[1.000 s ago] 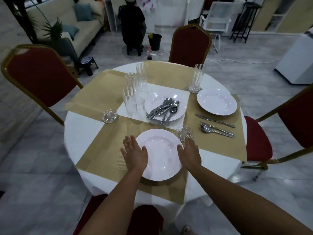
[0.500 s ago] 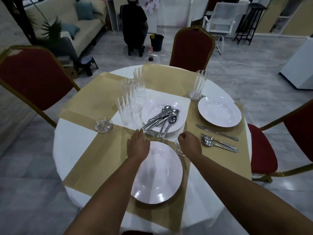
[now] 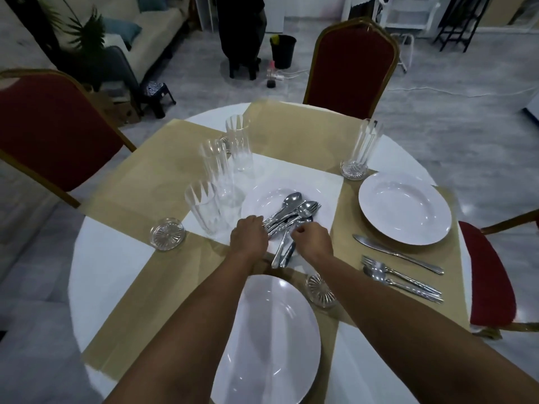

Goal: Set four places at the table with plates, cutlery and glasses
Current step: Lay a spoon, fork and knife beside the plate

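Head view | left hand (image 3: pixel 249 236) grips cutlery bundle (image 3: pixel 297 207) | right hand (image 3: pixel 314 243) pinches same bundle | on centre plate (image 3: pixel 262 203)

White plates (image 3: pixel 405 208) on tan placemats (image 3: pixel 140 193) over a white table (image 3: pixel 108 275). Silver cutlery (image 3: pixel 294 208), clear glasses (image 3: pixel 239 147) with ribbed pattern. Dark red chairs (image 3: pixel 354 65) framed in gold, grey floor (image 3: pixel 452 112).
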### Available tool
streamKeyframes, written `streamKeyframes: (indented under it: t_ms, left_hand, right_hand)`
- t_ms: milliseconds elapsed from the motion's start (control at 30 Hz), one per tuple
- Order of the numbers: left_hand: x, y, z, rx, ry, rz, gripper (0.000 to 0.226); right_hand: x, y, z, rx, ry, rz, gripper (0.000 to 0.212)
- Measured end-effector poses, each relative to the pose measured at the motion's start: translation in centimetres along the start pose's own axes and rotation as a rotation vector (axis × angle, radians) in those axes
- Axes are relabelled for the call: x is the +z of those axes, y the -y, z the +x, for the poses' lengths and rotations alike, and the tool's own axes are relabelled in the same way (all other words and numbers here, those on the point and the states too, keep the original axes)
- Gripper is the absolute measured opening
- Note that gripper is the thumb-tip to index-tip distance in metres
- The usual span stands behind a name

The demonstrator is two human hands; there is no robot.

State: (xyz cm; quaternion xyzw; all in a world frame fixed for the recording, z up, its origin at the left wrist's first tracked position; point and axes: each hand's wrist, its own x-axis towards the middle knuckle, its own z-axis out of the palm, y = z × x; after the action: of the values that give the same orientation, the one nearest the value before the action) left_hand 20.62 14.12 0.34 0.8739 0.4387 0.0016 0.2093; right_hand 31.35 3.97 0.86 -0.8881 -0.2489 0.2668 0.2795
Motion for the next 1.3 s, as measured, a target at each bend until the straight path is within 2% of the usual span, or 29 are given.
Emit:
streamKeyframes:
  t_ms: [167, 333, 467, 567, 733, 967, 1300]
  left_hand:
    - [0.3, 0.5, 1.7, 0.026, -0.016, 0.056, 0.032]
    - [0.2, 1.4, 1.9, -0.004, -0.039, -0.025, 0.029]
    - [0.1, 1.6, 1.8, -0.058, -0.05, -0.169, 0.02]
    - [0.0, 1.7, 1.4, -0.102, -0.08, -0.209, 0.013]
    - [-0.5, 2.2, 0.9, -0.134, -0.061, -0.251, 0.017]
    - [-0.5, 1.7, 1.5, -0.202, -0.021, -0.257, 0.02]
    - [-0.6, 1.4, 2.2, -0.256, 0.037, -0.203, 0.012]
  right_hand:
    - [0.9, 1.7, 2.5, -0.049, 0.004, 0.016, 0.02]
    - [1.7, 2.9, 3.5, -0.074, 0.036, -0.037, 0.02]
    - [2.3, 3.5, 3.9, 0.0, 0.046, -0.047, 0.031]
    - [2.2, 4.0, 4.1, 0.067, 0.041, -0.051, 0.029]
    - [1.9, 4.5, 4.1, 0.133, 0.05, -0.08, 0.028]
    - [2.1, 3.7, 4.0, 0.205, 0.065, 0.098, 0.017]
    - [1.7, 1.9, 4.1, 0.354, -0.013, 0.488, 0.023]
